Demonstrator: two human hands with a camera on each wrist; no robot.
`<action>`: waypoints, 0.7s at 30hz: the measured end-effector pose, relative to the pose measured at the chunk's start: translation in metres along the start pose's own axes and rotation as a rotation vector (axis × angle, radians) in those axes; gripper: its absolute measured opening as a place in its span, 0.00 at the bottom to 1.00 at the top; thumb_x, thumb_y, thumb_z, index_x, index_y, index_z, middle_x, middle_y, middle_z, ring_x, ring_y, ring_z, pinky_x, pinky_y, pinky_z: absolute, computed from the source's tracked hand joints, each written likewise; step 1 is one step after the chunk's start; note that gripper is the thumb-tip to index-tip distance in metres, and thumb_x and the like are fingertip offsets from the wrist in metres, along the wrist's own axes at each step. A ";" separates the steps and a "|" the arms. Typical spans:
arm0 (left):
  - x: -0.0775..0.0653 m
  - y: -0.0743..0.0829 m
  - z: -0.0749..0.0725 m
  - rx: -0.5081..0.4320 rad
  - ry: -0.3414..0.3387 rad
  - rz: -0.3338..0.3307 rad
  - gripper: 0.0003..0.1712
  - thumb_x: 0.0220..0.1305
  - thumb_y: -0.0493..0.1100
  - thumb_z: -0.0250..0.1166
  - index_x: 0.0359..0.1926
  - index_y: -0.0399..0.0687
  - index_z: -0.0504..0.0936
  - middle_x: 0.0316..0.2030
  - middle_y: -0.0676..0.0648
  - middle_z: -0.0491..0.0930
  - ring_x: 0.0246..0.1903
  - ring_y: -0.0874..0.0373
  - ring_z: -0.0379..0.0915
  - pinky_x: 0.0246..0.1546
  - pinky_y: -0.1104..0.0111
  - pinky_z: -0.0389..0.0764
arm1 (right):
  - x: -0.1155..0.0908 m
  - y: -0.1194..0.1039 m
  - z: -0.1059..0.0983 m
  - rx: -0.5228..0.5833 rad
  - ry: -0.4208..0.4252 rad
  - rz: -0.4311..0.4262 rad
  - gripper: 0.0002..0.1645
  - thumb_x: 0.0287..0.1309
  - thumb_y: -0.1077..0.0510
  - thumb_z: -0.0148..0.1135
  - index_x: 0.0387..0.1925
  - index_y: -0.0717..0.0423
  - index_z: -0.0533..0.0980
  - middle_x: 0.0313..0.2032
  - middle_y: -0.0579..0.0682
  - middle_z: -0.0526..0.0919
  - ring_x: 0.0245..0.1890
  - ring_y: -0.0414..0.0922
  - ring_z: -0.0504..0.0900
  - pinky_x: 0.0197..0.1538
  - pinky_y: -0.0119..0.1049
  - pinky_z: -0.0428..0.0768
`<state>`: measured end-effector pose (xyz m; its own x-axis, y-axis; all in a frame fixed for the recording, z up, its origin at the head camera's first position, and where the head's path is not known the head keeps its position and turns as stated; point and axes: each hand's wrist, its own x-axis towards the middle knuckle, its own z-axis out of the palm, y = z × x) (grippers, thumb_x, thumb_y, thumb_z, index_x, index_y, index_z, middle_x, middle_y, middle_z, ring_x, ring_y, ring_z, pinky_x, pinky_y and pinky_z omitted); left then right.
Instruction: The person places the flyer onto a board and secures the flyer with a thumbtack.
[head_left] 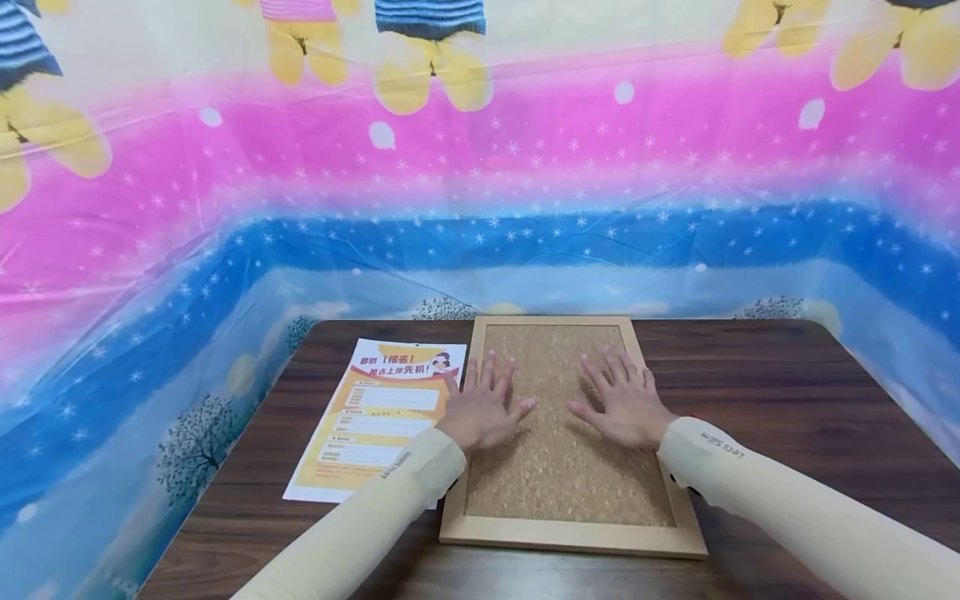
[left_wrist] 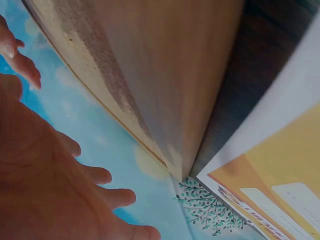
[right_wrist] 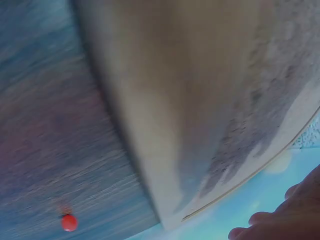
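Note:
A cork board (head_left: pixel 555 492) in a light wooden frame lies flat on the dark table. My left hand (head_left: pixel 483 408), fingers straight and spread, is over the board's left side, palm down. Over the right side my right hand (head_left: pixel 624 404) is held the same way, thumb toward the other hand. The left wrist view has the left palm (left_wrist: pixel 55 175) raised off the cork, with part of the other hand beyond it. Fingertips of the right hand (right_wrist: pixel 285 220) show at the corner of the right wrist view. Neither hand holds anything.
A printed orange and white sheet (head_left: pixel 318 479) lies left of the board, partly behind the left forearm. On the table right of the board is a small red ball-shaped thing (right_wrist: pixel 69 222), mostly hidden by the right sleeve in the head view. A patterned curtain (head_left: pixel 525 242) surrounds the table.

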<state>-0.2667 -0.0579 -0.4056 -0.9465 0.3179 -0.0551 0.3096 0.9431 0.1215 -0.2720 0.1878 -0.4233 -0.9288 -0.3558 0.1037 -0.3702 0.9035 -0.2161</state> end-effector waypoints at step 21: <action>-0.019 -0.036 -0.002 -0.043 0.042 -0.034 0.42 0.67 0.70 0.36 0.75 0.57 0.44 0.73 0.43 0.35 0.69 0.38 0.27 0.57 0.34 0.30 | -0.023 0.043 -0.016 0.001 -0.026 0.049 0.52 0.61 0.27 0.42 0.74 0.54 0.44 0.70 0.69 0.38 0.68 0.68 0.33 0.59 0.69 0.36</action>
<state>-0.2603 -0.0980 -0.4066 -0.9597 0.2803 -0.0187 0.2737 0.9480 0.1625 -0.2663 0.2389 -0.4198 -0.9460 -0.3171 0.0681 -0.3242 0.9198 -0.2210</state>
